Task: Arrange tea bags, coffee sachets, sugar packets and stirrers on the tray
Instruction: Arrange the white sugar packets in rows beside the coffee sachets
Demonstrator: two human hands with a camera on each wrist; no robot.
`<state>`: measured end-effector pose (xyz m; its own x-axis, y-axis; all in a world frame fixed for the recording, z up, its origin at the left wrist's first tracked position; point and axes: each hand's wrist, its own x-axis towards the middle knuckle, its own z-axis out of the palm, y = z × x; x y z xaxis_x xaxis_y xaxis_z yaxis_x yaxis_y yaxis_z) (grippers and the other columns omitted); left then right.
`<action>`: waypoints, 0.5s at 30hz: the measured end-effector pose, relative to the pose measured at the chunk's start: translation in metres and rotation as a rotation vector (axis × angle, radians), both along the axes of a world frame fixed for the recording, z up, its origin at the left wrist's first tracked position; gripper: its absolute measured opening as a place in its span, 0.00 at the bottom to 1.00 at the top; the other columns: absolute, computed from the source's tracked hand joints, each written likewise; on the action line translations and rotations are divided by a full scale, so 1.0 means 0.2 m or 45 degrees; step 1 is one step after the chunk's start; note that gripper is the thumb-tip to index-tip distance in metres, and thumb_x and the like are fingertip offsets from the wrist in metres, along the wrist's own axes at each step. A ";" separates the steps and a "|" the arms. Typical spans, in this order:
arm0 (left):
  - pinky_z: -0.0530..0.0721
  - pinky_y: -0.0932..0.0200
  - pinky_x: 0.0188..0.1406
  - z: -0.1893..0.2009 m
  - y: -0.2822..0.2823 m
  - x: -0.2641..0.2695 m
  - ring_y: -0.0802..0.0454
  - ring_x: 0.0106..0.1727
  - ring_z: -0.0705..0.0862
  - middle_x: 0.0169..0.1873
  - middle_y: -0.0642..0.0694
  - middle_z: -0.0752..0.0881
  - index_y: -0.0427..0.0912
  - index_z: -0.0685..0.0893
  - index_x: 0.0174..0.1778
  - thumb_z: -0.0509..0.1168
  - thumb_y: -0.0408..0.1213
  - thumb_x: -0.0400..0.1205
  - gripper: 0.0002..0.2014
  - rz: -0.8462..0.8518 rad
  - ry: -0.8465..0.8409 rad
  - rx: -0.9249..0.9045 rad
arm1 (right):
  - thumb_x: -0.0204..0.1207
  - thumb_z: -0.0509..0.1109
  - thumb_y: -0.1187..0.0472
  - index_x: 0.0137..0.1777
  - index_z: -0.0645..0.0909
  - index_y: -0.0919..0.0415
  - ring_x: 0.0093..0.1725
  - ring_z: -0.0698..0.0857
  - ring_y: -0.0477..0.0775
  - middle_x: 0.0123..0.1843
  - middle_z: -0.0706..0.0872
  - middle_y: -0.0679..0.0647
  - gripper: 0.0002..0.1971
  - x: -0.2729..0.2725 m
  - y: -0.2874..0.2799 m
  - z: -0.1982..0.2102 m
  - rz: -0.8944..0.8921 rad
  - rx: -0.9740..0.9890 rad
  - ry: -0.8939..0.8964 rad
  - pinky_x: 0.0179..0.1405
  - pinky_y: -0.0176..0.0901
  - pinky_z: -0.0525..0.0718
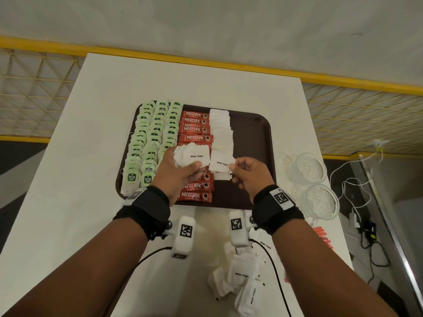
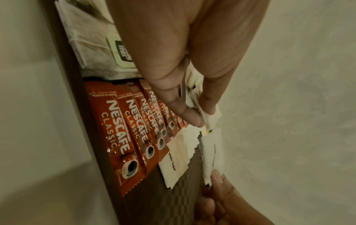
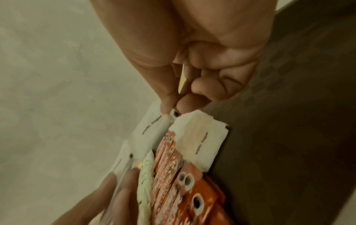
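Observation:
On the brown tray (image 1: 251, 124), green-tagged tea bags (image 1: 151, 138) fill three columns at the left. Red Nescafe coffee sachets (image 1: 194, 126) form a middle column, and white sugar packets (image 1: 220, 129) form a column to their right. My left hand (image 1: 183, 165) grips a bunch of white sugar packets (image 1: 194, 155) above the sachets. My right hand (image 1: 238, 170) pinches one sugar packet (image 1: 222, 164) by its right edge, over the near end of the sugar column. In the left wrist view, thumb and fingers clamp the bunch (image 2: 194, 85). The right wrist view shows the pinched packet (image 3: 152, 129).
Loose sugar packets (image 1: 240, 275) lie on the white table (image 1: 91, 156) in front of the tray. Two glass bowls (image 1: 309, 167) stand at the right edge, with red stirrers (image 1: 320, 234) just in front of them. Cables lie on the floor at the right.

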<state>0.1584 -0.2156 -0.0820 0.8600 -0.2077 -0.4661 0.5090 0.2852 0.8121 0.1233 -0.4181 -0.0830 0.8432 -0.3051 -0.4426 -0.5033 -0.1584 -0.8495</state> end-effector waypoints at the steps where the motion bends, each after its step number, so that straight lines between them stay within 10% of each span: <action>1: 0.90 0.51 0.51 0.00 0.01 0.00 0.40 0.54 0.91 0.60 0.38 0.85 0.44 0.69 0.71 0.69 0.22 0.80 0.27 0.000 -0.001 0.007 | 0.79 0.73 0.60 0.51 0.84 0.59 0.32 0.82 0.46 0.45 0.90 0.57 0.04 0.00 -0.03 -0.01 -0.017 -0.028 0.018 0.29 0.37 0.81; 8: 0.91 0.51 0.50 -0.01 0.05 -0.01 0.43 0.51 0.91 0.59 0.41 0.84 0.45 0.68 0.70 0.70 0.22 0.79 0.28 -0.003 0.002 0.062 | 0.79 0.74 0.60 0.48 0.82 0.56 0.28 0.81 0.44 0.40 0.86 0.52 0.03 -0.01 -0.09 -0.12 0.149 -0.369 0.172 0.25 0.27 0.76; 15: 0.90 0.51 0.51 0.00 0.05 -0.02 0.46 0.50 0.92 0.61 0.41 0.83 0.43 0.69 0.72 0.71 0.22 0.79 0.29 -0.034 0.039 0.070 | 0.75 0.76 0.56 0.40 0.81 0.51 0.40 0.86 0.50 0.42 0.88 0.50 0.06 0.03 -0.03 -0.15 0.189 -0.459 0.253 0.50 0.48 0.88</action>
<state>0.1553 -0.2056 -0.0829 0.8394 -0.2040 -0.5037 0.5410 0.2267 0.8099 0.1298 -0.4246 -0.1136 0.7989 -0.3515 -0.4880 -0.6006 -0.5100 -0.6158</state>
